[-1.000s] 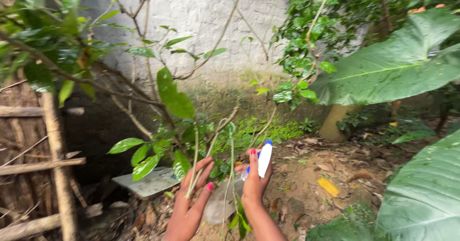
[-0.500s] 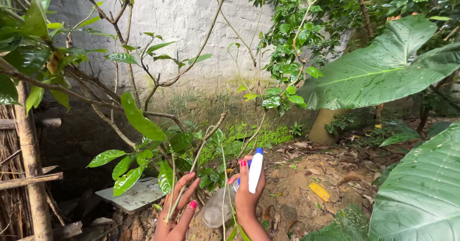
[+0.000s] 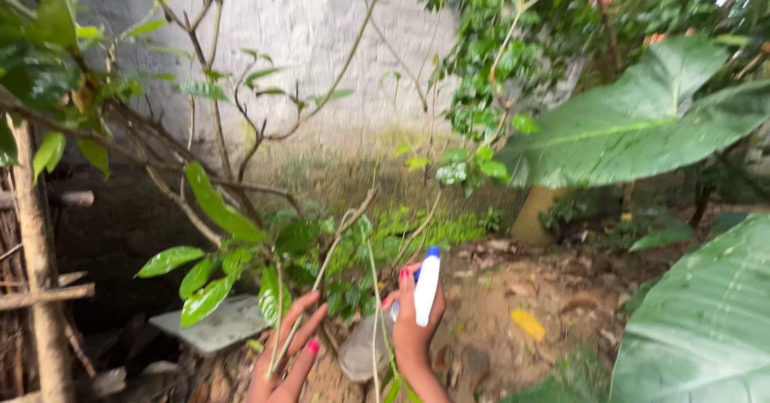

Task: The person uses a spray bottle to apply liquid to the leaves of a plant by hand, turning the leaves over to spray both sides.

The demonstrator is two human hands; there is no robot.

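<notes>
My right hand (image 3: 413, 331) grips a spray bottle (image 3: 425, 289) with a white and blue head and a clear body (image 3: 365, 347), raised among thin green stems. My left hand (image 3: 281, 367) is low in the view, its fingers closed around a slender stem (image 3: 282, 340) of a small leafy shrub (image 3: 233, 267). Both hands have pink-painted nails. The bottle's nozzle points toward the leaves between the hands. The picture is somewhat blurred.
A white rough wall (image 3: 321, 42) stands behind. Large broad leaves (image 3: 642, 122) hang at right and lower right (image 3: 706, 323). Wooden poles (image 3: 36, 251) stand at left. A flat grey slab (image 3: 212, 323) and a yellow fallen leaf (image 3: 528, 323) lie on bare soil.
The view has swung up and to the left, so both hands sit lower in the frame. Left hand still holds the stem, right hand still holds the bottle.
</notes>
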